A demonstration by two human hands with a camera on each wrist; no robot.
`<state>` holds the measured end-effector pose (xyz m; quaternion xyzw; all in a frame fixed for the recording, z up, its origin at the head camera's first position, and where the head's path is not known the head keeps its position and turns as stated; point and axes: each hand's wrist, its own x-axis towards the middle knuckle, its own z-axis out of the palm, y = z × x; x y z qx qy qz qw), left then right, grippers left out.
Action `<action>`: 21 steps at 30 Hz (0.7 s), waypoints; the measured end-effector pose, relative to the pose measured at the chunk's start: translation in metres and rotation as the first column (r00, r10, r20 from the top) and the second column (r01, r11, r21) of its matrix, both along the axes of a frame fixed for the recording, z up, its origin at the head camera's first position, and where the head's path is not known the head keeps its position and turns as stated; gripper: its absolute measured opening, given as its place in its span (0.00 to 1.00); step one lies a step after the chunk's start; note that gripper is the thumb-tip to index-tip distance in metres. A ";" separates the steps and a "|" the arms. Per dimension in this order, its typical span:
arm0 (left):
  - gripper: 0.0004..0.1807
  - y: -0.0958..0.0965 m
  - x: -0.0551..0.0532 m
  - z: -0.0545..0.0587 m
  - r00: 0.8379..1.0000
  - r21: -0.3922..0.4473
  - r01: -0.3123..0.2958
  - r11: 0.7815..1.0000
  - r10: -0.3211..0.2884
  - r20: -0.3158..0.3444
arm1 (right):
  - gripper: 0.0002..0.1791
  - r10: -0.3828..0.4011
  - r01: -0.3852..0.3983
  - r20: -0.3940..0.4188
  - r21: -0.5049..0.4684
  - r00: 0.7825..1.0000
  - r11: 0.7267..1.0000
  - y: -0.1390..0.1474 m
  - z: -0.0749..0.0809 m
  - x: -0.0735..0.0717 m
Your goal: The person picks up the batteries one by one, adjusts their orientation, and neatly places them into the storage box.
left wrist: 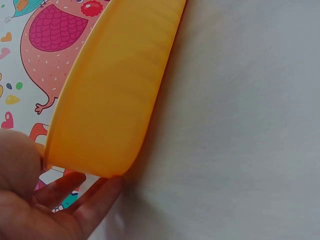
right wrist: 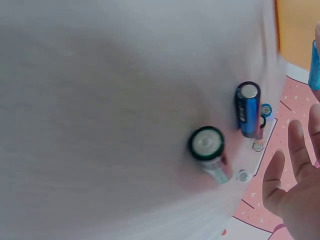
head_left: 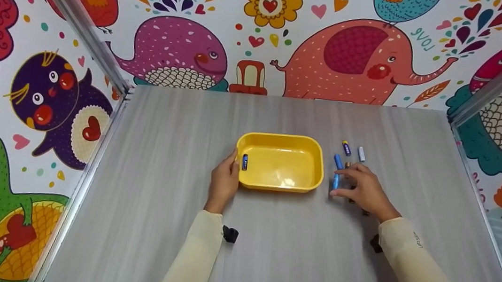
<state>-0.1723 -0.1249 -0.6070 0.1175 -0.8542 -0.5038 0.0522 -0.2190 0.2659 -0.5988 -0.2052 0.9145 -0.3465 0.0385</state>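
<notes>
My left hand (head_left: 224, 180) grips the left end of a yellow plastic tray (head_left: 280, 187), thumb by the rim and fingertips under the wall in the left wrist view. A dark blue battery (head_left: 245, 162) lies inside the tray near that end. Right of the tray, my right hand (head_left: 365, 188) pinches a light blue battery (head_left: 335, 181) between thumb and forefinger. The same battery (right wrist: 314, 67) shows at the right edge of the right wrist view, partly cut off. A second blue battery (head_left: 338, 161) lies just beyond it.
Beyond the right hand lie a purple-and-yellow battery (head_left: 346, 148) and a white battery (head_left: 361, 154). Nearer the right wrist camera are a dark-and-blue battery (right wrist: 248, 111) and a battery with a green-rimmed end (right wrist: 207, 144). Cartoon-printed walls enclose the grey table (head_left: 286, 249).
</notes>
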 end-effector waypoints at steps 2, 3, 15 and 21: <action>0.26 0.000 0.000 0.000 1.000 0.001 -0.004 1.000 0.004 0.000 | 0.32 -0.001 0.001 0.002 -0.014 1.000 1.000 -0.002 0.003 -0.001; 0.26 0.000 0.000 0.000 1.000 0.003 -0.006 1.000 0.006 0.000 | 0.32 -0.001 0.001 0.000 -0.019 1.000 1.000 -0.004 0.004 -0.002; 0.25 -0.001 -0.003 -0.003 1.000 -0.018 -0.001 1.000 0.000 -0.031 | 0.33 -0.021 0.018 -0.040 -0.074 0.999 0.997 -0.025 0.024 -0.013; 0.25 0.001 -0.001 -0.001 1.000 -0.005 0.001 1.000 -0.001 -0.026 | 0.31 -0.027 0.026 -0.010 -0.108 1.000 0.994 -0.038 0.031 -0.018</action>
